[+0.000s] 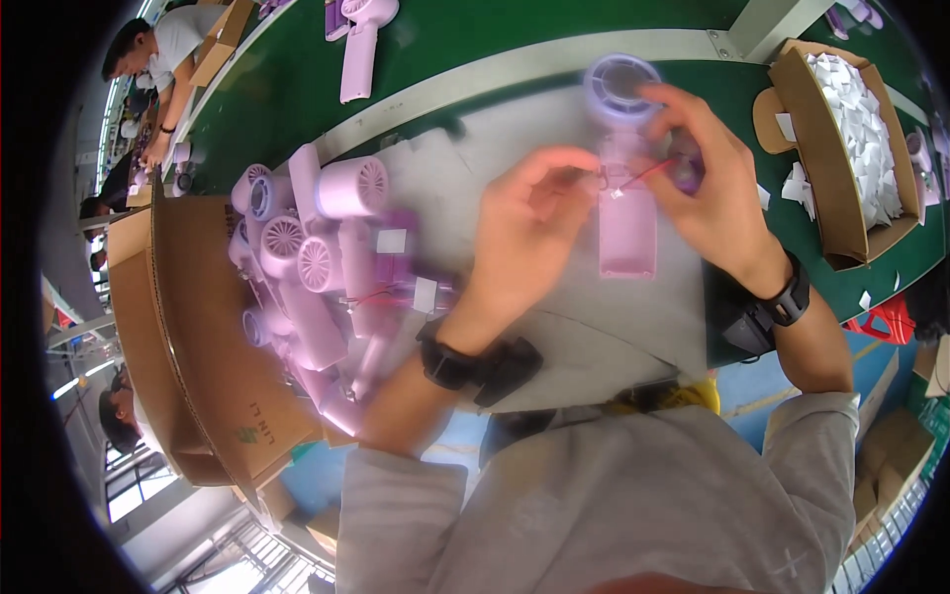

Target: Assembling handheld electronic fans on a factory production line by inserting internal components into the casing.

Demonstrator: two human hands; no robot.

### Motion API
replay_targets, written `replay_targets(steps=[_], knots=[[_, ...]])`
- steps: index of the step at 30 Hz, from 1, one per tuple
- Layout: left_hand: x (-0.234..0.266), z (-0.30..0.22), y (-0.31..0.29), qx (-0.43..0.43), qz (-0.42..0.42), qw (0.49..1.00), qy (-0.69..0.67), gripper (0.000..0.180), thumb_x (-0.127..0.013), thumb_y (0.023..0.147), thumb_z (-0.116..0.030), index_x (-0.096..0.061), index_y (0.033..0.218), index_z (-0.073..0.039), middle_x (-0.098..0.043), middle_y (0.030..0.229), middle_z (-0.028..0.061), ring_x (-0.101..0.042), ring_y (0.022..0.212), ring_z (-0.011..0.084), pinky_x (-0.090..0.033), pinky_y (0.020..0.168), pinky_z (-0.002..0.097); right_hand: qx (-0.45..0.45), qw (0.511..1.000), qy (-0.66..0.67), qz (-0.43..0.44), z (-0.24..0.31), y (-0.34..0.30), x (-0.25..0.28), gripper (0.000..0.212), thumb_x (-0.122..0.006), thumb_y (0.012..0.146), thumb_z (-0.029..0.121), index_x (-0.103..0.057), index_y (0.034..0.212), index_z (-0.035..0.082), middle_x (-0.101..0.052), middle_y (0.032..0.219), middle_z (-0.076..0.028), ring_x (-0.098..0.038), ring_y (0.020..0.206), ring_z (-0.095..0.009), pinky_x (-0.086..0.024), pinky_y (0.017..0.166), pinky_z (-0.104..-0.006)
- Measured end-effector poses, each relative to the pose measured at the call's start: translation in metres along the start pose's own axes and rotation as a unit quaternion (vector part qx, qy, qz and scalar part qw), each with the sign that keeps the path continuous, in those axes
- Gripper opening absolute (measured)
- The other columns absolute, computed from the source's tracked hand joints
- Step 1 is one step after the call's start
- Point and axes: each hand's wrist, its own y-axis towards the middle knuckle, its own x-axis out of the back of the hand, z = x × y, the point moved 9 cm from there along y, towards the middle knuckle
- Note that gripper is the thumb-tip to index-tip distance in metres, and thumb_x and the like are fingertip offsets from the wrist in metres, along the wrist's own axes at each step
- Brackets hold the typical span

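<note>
An open pink handheld fan housing [628, 238] lies in front of me with its round lilac head [621, 89] pointing away. A red wire [653, 173] with a small white connector [617, 193] crosses its upper handle. My left hand [529, 233] is left of the handle, thumb and index finger pinched beside the connector; what is between them is too blurred to tell. My right hand [708, 183] is on the right side, its fingers closed around the red wire, the index finger near the round head. Something purple [686, 170] shows partly behind that hand.
A heap of pink fan parts [317, 257] is at the left beside an open cardboard box [213, 337]. A cardboard tray [826, 168] full of white paper pieces stands at the right. Another fan [361, 49] lies beyond the metal rail [515, 69]. A co-worker [178, 49] is at the far left.
</note>
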Motion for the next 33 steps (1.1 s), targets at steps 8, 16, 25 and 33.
replay_targets(steps=[8,16,25,33], knots=[[0.001,0.01,0.003,0.059,0.006,0.997,-0.05,0.016,-0.063,0.092,-0.004,-0.063,0.107,0.002,-0.069,0.093,0.0077,-0.066,0.079,0.0117,-0.054,0.071,0.025,0.192,0.977,-0.06,0.072,0.034,-0.01,-0.017,0.026,-0.072,0.065,-0.004,-0.066,0.089,0.003,-0.06,0.092,-0.008,-0.061,0.075,-0.025,-0.052,0.063,-0.0311],[-0.001,0.009,0.003,0.04,0.014,0.998,-0.039,0.019,-0.064,0.092,-0.007,-0.062,0.108,0.002,-0.07,0.091,0.0091,-0.066,0.078,0.0122,-0.053,0.07,0.0241,0.172,0.981,-0.06,0.066,0.029,-0.014,-0.021,0.025,-0.071,0.065,-0.004,-0.064,0.089,0.002,-0.06,0.092,-0.009,-0.062,0.078,-0.026,-0.052,0.064,-0.0321],[-0.005,0.009,0.004,0.024,0.028,0.999,-0.027,0.02,-0.063,0.092,-0.004,-0.061,0.111,0.002,-0.067,0.093,0.0087,-0.066,0.083,0.014,-0.053,0.074,0.0266,0.172,0.98,-0.071,0.064,0.029,-0.016,-0.021,0.025,-0.071,0.066,-0.004,-0.063,0.089,0.0,-0.058,0.089,-0.009,-0.06,0.076,-0.026,-0.051,0.061,-0.0328],[-0.007,0.001,0.005,-0.057,0.05,0.997,0.015,0.029,-0.063,0.084,0.006,-0.063,0.113,-0.001,-0.068,0.096,0.0064,-0.065,0.085,0.0132,-0.053,0.077,0.0267,0.151,0.981,-0.101,0.06,0.031,-0.017,-0.025,0.017,-0.072,0.068,0.002,-0.064,0.082,0.005,-0.055,0.087,-0.005,-0.055,0.078,-0.023,-0.05,0.063,-0.0343]])
